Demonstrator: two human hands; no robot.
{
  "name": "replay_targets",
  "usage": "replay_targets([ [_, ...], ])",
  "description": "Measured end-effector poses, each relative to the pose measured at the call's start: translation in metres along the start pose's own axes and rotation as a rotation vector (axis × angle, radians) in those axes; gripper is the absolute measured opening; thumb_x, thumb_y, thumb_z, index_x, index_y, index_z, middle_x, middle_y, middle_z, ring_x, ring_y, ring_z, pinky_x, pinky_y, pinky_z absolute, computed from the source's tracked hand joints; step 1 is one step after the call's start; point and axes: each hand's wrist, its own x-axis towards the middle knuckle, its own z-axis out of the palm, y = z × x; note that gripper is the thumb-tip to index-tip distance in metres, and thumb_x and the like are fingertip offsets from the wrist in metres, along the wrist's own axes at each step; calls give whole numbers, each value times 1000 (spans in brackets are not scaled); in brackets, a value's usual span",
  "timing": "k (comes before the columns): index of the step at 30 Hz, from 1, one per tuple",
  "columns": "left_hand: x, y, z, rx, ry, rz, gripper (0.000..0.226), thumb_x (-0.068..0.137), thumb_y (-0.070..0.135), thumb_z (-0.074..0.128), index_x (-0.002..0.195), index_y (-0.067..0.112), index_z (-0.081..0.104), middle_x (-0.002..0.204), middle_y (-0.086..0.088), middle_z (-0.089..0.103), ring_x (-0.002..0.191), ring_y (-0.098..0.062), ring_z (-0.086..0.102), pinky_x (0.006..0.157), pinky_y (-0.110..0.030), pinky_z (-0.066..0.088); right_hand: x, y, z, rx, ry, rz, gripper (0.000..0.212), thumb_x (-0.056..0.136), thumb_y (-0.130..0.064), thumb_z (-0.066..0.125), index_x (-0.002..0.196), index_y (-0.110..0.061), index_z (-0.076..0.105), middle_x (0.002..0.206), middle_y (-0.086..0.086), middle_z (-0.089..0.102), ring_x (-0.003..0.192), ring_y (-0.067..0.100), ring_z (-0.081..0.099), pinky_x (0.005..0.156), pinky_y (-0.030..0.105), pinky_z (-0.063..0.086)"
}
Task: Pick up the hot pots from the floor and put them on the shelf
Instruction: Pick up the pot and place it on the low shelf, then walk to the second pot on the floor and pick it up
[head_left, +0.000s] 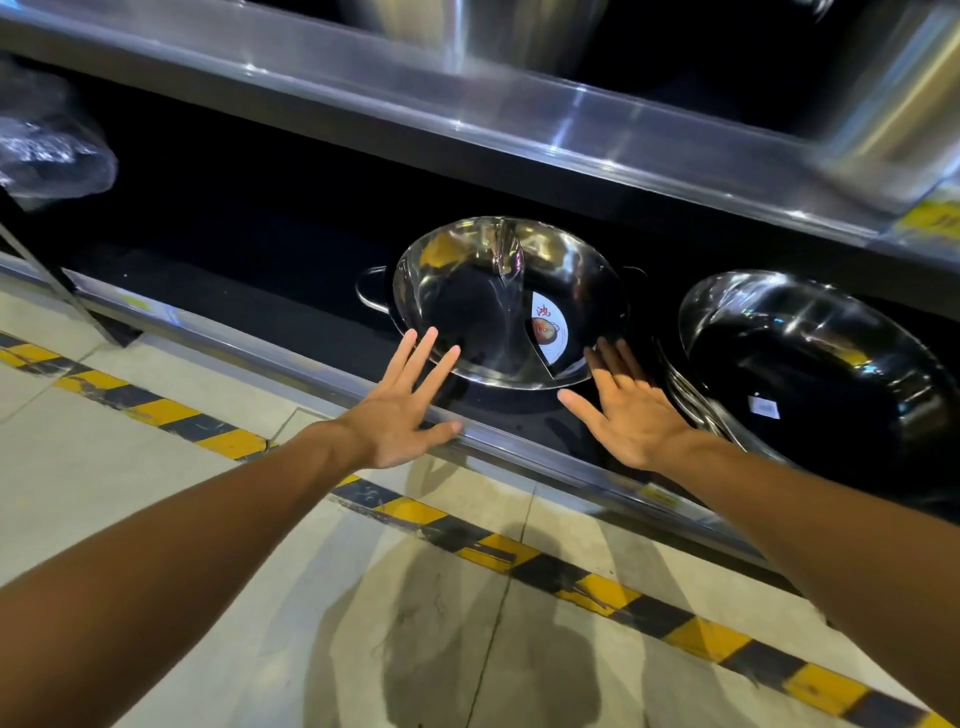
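Note:
A shiny steel hot pot (467, 296) with a curved divider, a round paper label and two loop handles sits on the dark bottom shelf (249, 260), tilted toward me. My left hand (402, 410) is spread flat, fingertips at the pot's near left rim, thumb over the shelf's steel front edge (311, 371). My right hand (628, 410) is spread open too, fingertips at the pot's near right rim. Neither hand grips anything. To the right lies a stack of more steel pots (810, 358) on the same shelf.
A steel upper shelf (467, 114) overhangs the pots, carrying large steel vessels (498, 31). A plastic-wrapped item (52, 145) lies at the far left of the bottom shelf. Yellow-black hazard tape (571, 571) runs across the pale tiled floor (156, 467) below my arms.

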Motion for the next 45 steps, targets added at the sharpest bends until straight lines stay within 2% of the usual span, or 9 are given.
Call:
replay_targets([
  [4, -14, -1, -29, 31, 97, 51, 71, 100, 49, 42, 159, 30, 6, 167, 8, -12, 152, -12, -16, 125, -46, 6, -11, -16, -20, 85, 103, -69, 75, 97, -67, 23, 154, -18, 31, 155, 8, 41, 142, 29, 38, 114, 45, 30],
  [9, -85, 14, -82, 146, 108, -54, 60, 99, 38, 51, 153, 17, 35, 165, -7, 21, 154, -26, 9, 125, -45, 12, -52, -74, -57, 252, 102, -338, 57, 104, -46, 40, 154, -20, 37, 160, -3, 35, 151, 12, 20, 124, 34, 17],
  [12, -163, 35, -128, 165, 85, -85, 56, 96, 33, 58, 146, 10, 47, 159, -16, 33, 151, -36, 22, 122, -48, 20, -86, -125, -97, 250, -3, -455, 53, 103, -40, 45, 150, -15, 44, 156, -1, 42, 150, 14, 24, 123, 27, 15],
  [14, -217, 51, -166, 191, 32, -181, 61, 96, 38, 55, 150, 11, 42, 162, -14, 27, 152, -35, 17, 123, -46, 16, -110, -161, -129, 215, -122, -508, 51, 102, -40, 48, 147, -14, 48, 155, 0, 43, 149, 17, 27, 120, 23, 12],
  [18, -321, 85, -249, 177, -13, -421, 66, 98, 44, 49, 153, 12, 35, 164, -14, 20, 153, -36, 13, 124, -46, 8, -154, -241, -203, 156, -277, -605, 50, 100, -40, 52, 141, -12, 52, 146, 4, 52, 142, 27, 38, 117, 37, 27],
  [23, -454, 131, -367, 191, -92, -711, 70, 100, 53, 34, 158, 19, 19, 167, -9, 7, 154, -30, 4, 124, -43, 1, -209, -354, -318, 4, -389, -671, 52, 99, -49, 49, 137, -16, 55, 143, 2, 54, 138, 22, 42, 110, 33, 33],
  [31, -653, 193, -544, 51, 76, -1057, 67, 101, 52, 33, 158, 20, 19, 167, -6, 10, 154, -26, 6, 125, -40, 2, -293, -535, -501, -61, -483, -851, 60, 100, -51, 45, 153, -24, 37, 158, -3, 38, 146, 18, 30, 112, 31, 29],
  [38, -762, 171, -638, 53, 198, -1229, 69, 99, 56, 32, 158, 22, 17, 168, -6, 9, 154, -27, 5, 125, -41, 1, -313, -668, -592, -81, -460, -980, 63, 100, -53, 44, 154, -23, 34, 159, 1, 35, 147, 21, 28, 116, 36, 30],
  [45, -790, 114, -709, 65, 245, -1290, 70, 100, 56, 34, 158, 23, 16, 167, -6, 10, 154, -28, 7, 125, -43, 6, -291, -750, -622, -57, -442, -1004, 64, 100, -51, 46, 154, -20, 34, 158, 3, 37, 146, 23, 30, 116, 39, 31],
])
